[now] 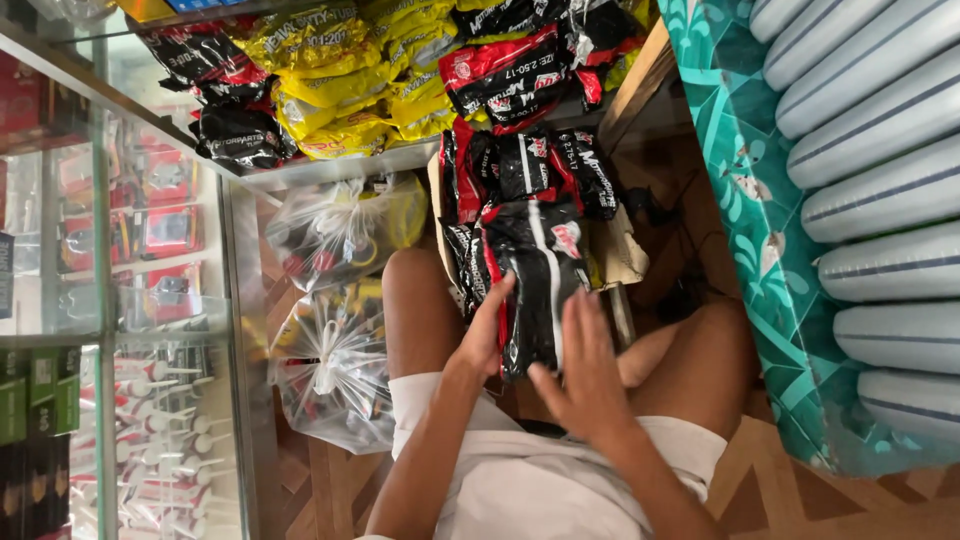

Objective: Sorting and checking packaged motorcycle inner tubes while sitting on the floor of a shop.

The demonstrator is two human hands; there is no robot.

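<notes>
A view from a head-worn camera looks down at a person sitting on a wooden floor with bare knees apart, in a small crowded shop. In the middle of the frame both hands hold a black plastic packet (535, 290) with red and white markings, soft and bulging. The left hand (484, 330) grips its left edge, fingers curled around the side, thumb out of sight. The right hand (582, 368) lies flat on the packet's lower right face, fingers pressed together and pointing up the frame. The packet stands lengthwise between the knees, its top end touching a heap of similar black and red packets (530, 170) that sits in an open cardboard box (620, 250) just above it.

Higher, along the top of the frame, a shelf (330, 168) carries a row of yellow packets (340, 80) mixed with more black and red ones. To the left of the knees, two clear plastic bags (335, 365) with knotted tops rest on the floor, filled with small goods. A glass display case (110, 300) fills the left side. A teal patterned cloth (740, 200) and grey ribbed cushions (870, 200) fill the right.

Judging from the layout, the sorting looks partly done: many packets are stacked already, one is in hand.
</notes>
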